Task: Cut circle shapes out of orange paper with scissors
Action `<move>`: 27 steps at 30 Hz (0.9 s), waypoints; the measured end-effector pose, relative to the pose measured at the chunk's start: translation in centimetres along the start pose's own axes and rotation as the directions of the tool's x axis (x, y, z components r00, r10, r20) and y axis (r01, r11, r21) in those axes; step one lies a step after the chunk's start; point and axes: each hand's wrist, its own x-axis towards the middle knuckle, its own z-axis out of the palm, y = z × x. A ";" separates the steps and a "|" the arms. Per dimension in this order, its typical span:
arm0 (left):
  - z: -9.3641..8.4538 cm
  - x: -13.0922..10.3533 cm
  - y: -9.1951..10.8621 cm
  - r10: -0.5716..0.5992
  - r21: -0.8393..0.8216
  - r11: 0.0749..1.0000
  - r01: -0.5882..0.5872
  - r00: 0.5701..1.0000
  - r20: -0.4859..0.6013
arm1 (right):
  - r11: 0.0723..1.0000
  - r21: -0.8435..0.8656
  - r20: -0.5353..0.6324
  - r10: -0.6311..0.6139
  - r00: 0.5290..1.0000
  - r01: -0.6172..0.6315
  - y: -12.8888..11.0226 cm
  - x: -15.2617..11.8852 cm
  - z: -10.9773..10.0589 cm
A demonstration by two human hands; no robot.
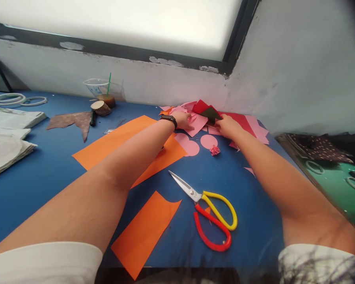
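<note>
Both my arms reach to a heap of pink paper scraps [199, 122] at the back of the blue table. My left hand [183, 119], with a dark band at the wrist, lies over the pink pieces with its fingers apart. A dark green piece of paper [210, 113] is pinched at its edge by my right hand [227, 124]. Red paper [200, 105] shows behind the green piece. Near the hands are pink paper circles [208, 141] and a small crumpled pink paper flower [214, 150]. Closer to me, scissors [192, 193] with one yellow and one red handle lie slightly open.
A large orange sheet [112, 138] lies under my left forearm; a smaller orange piece [146, 232] is nearer. Farther left are a plastic cup [96, 85], a wood slice [99, 106], brown scrap [72, 121], white rings [8, 99] and stacked paper [8, 152]. The wall borders the table.
</note>
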 end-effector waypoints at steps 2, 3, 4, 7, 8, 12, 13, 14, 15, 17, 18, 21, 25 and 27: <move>-0.3 -0.2 0.0 0.004 0.003 1.000 -0.004 1.000 0.012 | 0.998 -0.053 0.081 0.022 0.997 -0.018 -0.6 0.3 -0.4; -0.5 -0.4 -0.1 0.006 0.004 1.000 -0.006 1.000 0.017 | 0.997 -0.073 0.114 0.030 0.993 -0.022 -0.9 0.3 -0.6; -0.6 -0.5 -0.2 0.011 0.004 1.000 -0.011 1.000 0.024 | 0.996 -0.088 0.138 0.033 0.990 -0.021 -1.2 0.3 -0.9; -1.1 -0.9 -0.7 0.039 0.005 0.999 -0.039 0.996 0.076 | 0.992 -0.123 0.190 0.049 0.981 -0.025 -1.6 -0.3 -1.7; -1.2 -1.0 -0.9 0.055 0.004 0.998 -0.056 0.993 0.100 | 0.990 -0.134 0.211 0.061 0.976 -0.033 -1.7 -0.5 -1.9; -1.8 -1.2 -1.9 0.119 -0.021 0.993 -0.117 0.980 0.159 | 0.980 -0.194 0.262 0.100 0.960 -0.050 -1.8 -0.9 -2.2; -1.9 -1.2 -2.1 0.124 -0.028 0.992 -0.121 0.978 0.166 | 0.977 -0.210 0.260 0.096 0.961 -0.041 -1.9 -0.9 -2.2; -1.9 -1.2 -2.2 0.125 -0.034 0.992 -0.121 0.977 0.170 | 0.974 -0.223 0.258 0.086 0.962 -0.028 -2.0 -0.8 -2.1; -2.0 -1.3 -2.4 0.123 -0.038 0.992 -0.118 0.977 0.175 | 0.972 -0.234 0.260 0.072 0.963 -0.010 -2.0 -0.6 -2.1; -1.9 -1.3 -2.6 0.111 -0.043 0.994 -0.105 0.977 0.182 | 0.967 -0.251 0.270 0.038 0.962 0.032 -1.9 -0.3 -2.2; -1.9 -1.3 -2.7 0.107 -0.045 0.994 -0.101 0.977 0.183 | 0.964 -0.259 0.275 0.020 0.961 0.054 -1.8 -0.2 -2.3; -1.6 -1.2 -3.0 0.109 -0.053 0.994 -0.101 0.977 0.184 | 0.955 -0.277 0.277 -0.030 0.960 0.110 -1.0 0.2 -2.6; -1.5 -0.9 -3.3 0.114 -0.068 0.992 -0.103 0.975 0.190 | 0.940 -0.305 0.252 -0.073 0.965 0.150 0.0 0.4 -2.4; -1.5 -0.9 -3.3 0.109 -0.071 0.993 -0.097 0.975 0.195 | 0.931 -0.327 0.230 -0.091 0.969 0.165 0.1 0.4 -2.0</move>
